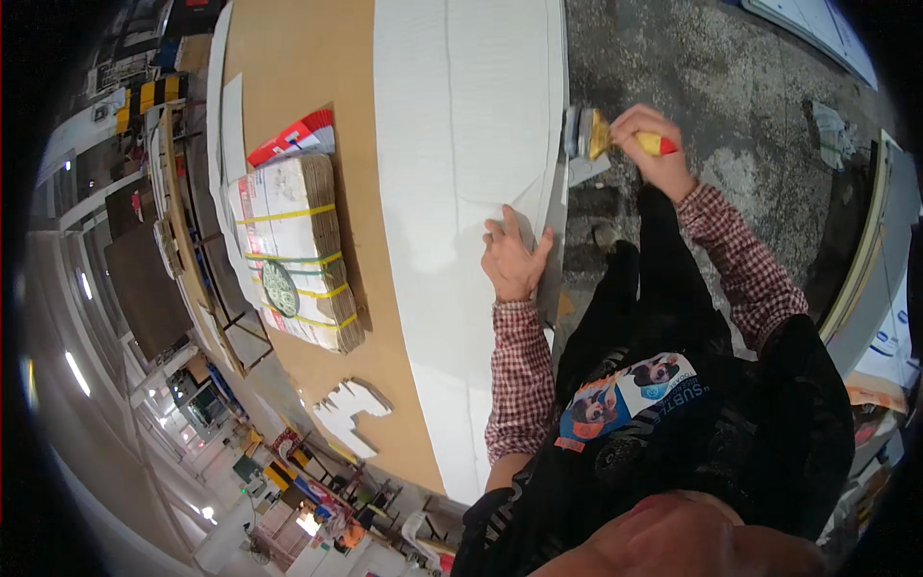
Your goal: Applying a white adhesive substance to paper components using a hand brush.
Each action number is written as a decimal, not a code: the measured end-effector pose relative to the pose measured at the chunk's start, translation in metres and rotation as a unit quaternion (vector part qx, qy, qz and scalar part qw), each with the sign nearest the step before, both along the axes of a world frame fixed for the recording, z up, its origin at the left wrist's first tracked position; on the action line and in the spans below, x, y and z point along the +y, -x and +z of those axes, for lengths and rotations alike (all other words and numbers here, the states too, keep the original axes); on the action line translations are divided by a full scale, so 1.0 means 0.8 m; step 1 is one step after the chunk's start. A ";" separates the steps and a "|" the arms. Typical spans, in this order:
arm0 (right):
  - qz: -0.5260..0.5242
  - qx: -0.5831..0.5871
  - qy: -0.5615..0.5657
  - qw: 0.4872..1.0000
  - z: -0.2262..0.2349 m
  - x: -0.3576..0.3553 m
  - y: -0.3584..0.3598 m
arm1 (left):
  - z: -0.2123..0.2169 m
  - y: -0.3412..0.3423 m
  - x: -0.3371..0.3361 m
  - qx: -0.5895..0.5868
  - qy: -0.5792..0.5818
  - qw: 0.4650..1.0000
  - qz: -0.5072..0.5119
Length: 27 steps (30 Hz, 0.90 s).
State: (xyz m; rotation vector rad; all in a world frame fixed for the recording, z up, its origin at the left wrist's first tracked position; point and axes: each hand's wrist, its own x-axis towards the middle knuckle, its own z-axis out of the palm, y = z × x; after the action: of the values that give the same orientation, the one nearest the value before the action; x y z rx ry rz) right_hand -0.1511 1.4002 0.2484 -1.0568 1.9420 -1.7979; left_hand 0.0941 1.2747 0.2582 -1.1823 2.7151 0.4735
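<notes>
My left hand [514, 258] lies with its fingers spread on a long white sheet [461, 106], near a small crease by the sheet's right edge. The sheet covers the right side of a tan work table [298, 43]. Off to the right of the table edge, my right hand [654, 149] grips the handle of a flat paintbrush [600, 135]. Its handle is yellow with red, and its wide greyish bristles point left, close to the table's edge. Whether the bristles touch the edge, I cannot tell.
A thick bundle of paper [288, 207] bound with yellow and green straps sits on the table. Behind it is a red folded leaflet [291, 137]; nearer lies a jagged white piece [351, 413]. Stained grey floor [711, 58] and a leaning panel [865, 260] are at the right.
</notes>
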 end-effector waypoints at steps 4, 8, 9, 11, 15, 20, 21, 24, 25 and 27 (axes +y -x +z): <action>0.037 -0.076 -0.012 0.996 0.000 0.010 -0.021 | -0.001 -0.002 0.005 -0.006 0.036 0.999 0.018; -0.026 -0.125 0.014 0.992 0.021 0.045 0.014 | -0.024 0.005 0.039 0.013 0.121 0.991 0.052; -0.048 -0.222 -0.004 0.974 0.034 0.044 0.033 | -0.028 0.007 0.044 0.025 0.128 0.990 0.053; -0.075 -0.240 0.026 0.968 0.070 0.023 0.093 | -0.036 0.013 0.053 0.019 0.121 0.989 0.081; -0.074 -0.251 0.094 0.960 0.113 -0.056 0.240 | -0.044 0.013 0.064 0.012 0.112 0.988 0.102; -0.034 -0.099 0.117 0.988 0.142 -0.216 0.441 | -0.044 0.014 0.065 -0.018 0.075 0.990 0.119; -0.021 -0.049 0.109 0.993 0.146 -0.259 0.469 | -0.039 0.009 0.065 -0.020 0.082 0.987 0.134; 0.005 0.037 0.084 0.996 0.159 -0.362 0.565 | -0.040 0.017 0.063 -0.011 0.065 0.988 0.136; 0.016 0.060 0.065 0.996 0.158 -0.385 0.590 | -0.042 0.021 0.061 -0.036 0.050 0.990 0.129; 0.088 0.110 0.027 0.990 0.165 -0.452 0.586 | -0.035 0.018 0.062 -0.070 0.045 0.985 0.149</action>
State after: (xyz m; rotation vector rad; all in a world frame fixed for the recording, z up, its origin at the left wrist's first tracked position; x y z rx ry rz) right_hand -0.6201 1.0385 0.3802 -1.4509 1.8588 -1.7069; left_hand 0.0796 1.3240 0.2301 -1.5925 2.4737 0.2892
